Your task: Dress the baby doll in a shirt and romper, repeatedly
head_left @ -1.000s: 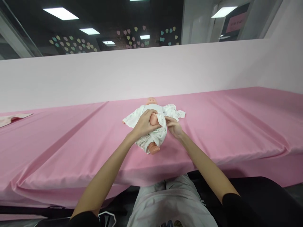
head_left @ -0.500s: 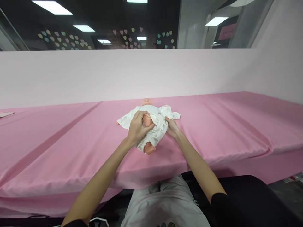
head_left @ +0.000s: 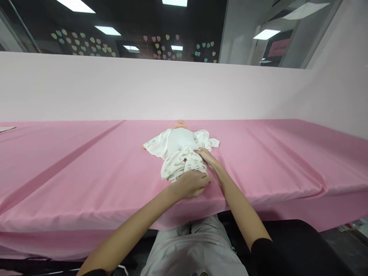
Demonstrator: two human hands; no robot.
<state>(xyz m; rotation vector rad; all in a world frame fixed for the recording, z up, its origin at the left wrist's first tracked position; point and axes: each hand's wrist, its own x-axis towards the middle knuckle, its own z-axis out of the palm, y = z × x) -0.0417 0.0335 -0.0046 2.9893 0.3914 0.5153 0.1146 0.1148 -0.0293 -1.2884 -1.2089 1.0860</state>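
Observation:
A baby doll (head_left: 181,124) lies on its back on the pink-covered table, head towards the wall. It wears a white top (head_left: 180,138) spread at the sides and white patterned pants (head_left: 175,163), bunched over its legs. My left hand (head_left: 192,184) is closed at the near end of the pants leg on the right, its fingers curled over the cuff. The doll's feet are hidden. My right hand (head_left: 207,157) rests on the right side of the pants near the hip, its fingers stretched onto the cloth.
The pink cloth (head_left: 86,172) has folds and drapes over the table's front edge. A white wall (head_left: 129,88) rises behind, with a window bearing heart stickers above it. A flat pale item (head_left: 6,128) lies at the far left. A black chair (head_left: 299,245) stands at right.
My left hand has moved from the doll's raised foot down to the near end of the pants leg. Both legs now lie lower, with the feet out of sight. My right hand stays at the hip.

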